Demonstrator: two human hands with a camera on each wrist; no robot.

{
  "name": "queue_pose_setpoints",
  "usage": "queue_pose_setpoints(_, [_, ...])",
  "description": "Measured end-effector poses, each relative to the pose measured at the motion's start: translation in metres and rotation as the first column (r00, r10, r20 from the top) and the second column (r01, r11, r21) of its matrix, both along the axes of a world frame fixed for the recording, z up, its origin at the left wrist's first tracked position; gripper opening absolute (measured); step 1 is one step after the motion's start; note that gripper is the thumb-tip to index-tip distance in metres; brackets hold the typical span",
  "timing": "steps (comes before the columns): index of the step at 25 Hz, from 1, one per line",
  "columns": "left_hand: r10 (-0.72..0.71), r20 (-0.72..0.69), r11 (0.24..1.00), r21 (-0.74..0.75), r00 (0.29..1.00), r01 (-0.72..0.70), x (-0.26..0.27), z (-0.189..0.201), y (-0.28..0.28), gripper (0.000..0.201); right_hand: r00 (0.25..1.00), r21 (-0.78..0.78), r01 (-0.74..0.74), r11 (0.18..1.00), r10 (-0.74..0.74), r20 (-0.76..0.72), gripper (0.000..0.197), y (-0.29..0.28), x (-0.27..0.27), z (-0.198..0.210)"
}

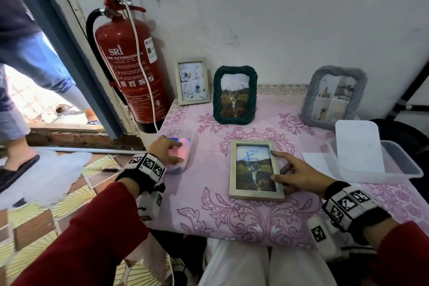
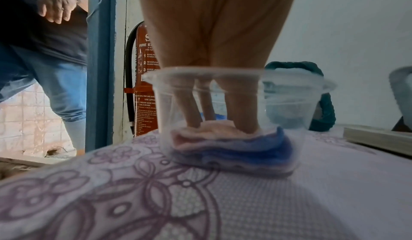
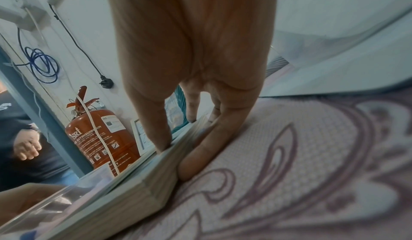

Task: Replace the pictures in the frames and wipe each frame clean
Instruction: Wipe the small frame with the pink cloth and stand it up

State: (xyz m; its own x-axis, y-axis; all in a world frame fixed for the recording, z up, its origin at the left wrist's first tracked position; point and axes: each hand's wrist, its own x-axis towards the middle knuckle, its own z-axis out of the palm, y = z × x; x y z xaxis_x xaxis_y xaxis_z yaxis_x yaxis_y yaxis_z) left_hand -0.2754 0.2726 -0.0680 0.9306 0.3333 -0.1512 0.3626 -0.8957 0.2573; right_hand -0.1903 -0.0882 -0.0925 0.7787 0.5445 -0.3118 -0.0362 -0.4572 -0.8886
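A light wooden frame [image 1: 254,169] [image 3: 133,199] lies flat on the pink patterned tablecloth [image 1: 232,216], holding a landscape picture with blue scribbles on its glass. My right hand [image 1: 274,165] [image 3: 176,159] grips its right edge, thumb on top and fingers along the side. My left hand [image 1: 180,152] [image 2: 218,122] reaches into a small clear container [image 1: 193,144] [image 2: 200,71] at the table's left edge. There it pinches a pink cloth [image 2: 211,129] lying on a blue cloth [image 2: 256,146].
Three frames stand at the back: a small wooden frame [image 1: 191,81], a dark green rope frame [image 1: 235,95] and a grey frame [image 1: 334,97]. A large clear tub [image 1: 404,165] and paper [image 1: 313,160] sit right. A fire extinguisher [image 1: 130,65] and another person [image 1: 34,65] are left.
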Motion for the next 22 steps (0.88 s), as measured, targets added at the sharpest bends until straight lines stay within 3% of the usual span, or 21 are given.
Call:
queue_pose_setpoints(6, [0.095, 0.151, 0.992, -0.097, 0.984, -0.081, -0.002, 0.000, -0.001, 0.036, 1.000, 0.004, 0.005, 1.000, -0.005, -0.007, 0.072, 0.001, -0.001, 0.000])
queue_pose_setpoints(9, [0.151, 0.217, 0.980, -0.163, 0.965, -0.116, -0.008, 0.000, -0.002, 0.033, 1.000, -0.012, -0.006, 1.000, 0.006, 0.012, 0.072, 0.001, -0.002, 0.002])
queue_pose_setpoints(14, [0.306, 0.436, 0.936, -0.302, 0.847, -0.183, -0.013, 0.019, -0.008, 0.034, 1.000, -0.002, -0.014, 1.000, 0.014, 0.009, 0.072, 0.000, -0.004, 0.004])
queue_pose_setpoints(18, [0.205, 0.638, 0.959, -0.281, 0.742, -0.023, -0.006, 0.046, -0.036, 0.029, 1.000, -0.012, -0.019, 1.000, 0.019, 0.015, 0.076, -0.001, -0.004, 0.004])
queue_pose_setpoints(22, [0.084, 0.625, 0.927, -0.336, 0.776, 0.170, 0.012, 0.051, -0.088, 0.029, 1.000, -0.015, -0.006, 1.000, 0.007, 0.019, 0.081, -0.001, -0.004, 0.004])
